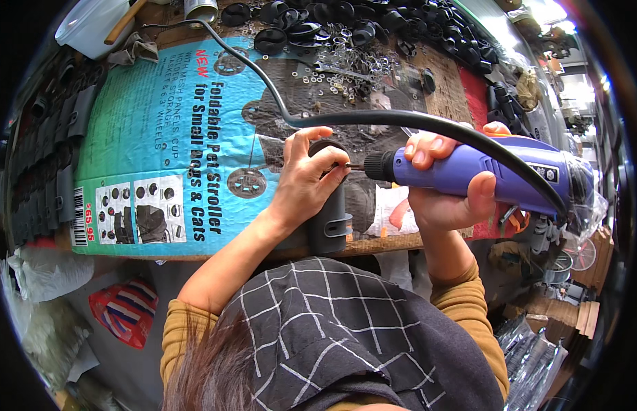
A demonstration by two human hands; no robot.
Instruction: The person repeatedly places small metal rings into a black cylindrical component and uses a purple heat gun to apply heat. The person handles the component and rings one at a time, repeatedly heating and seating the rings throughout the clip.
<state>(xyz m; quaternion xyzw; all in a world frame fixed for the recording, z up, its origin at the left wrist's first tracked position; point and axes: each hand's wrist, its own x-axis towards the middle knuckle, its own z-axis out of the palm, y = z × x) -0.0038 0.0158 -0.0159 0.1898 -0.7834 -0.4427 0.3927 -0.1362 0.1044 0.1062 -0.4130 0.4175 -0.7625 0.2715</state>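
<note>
My right hand (445, 179) is closed around a purple electric screwdriver (500, 171), held level with its bit pointing left. Thumb and fingers of my left hand (304, 177) are pinched together at the tip of the bit, against a dark grey plastic part (328, 218) with a rounded black top. Whatever small fastener may sit between those fingertips is hidden. That part lies near the front edge of the bench, its slotted end toward me. A thick black cord (400, 118) arches from the screwdriver's rear across the bench to the far left.
Flattened printed cardboard (147, 151) covers the bench. Loose nuts and washers (359, 65) surround a spanner (335, 70) at the back, before heaped black plastic parts (318, 20). Similar grey parts (75, 116) line the left side. A white tub (89, 31) stands far left.
</note>
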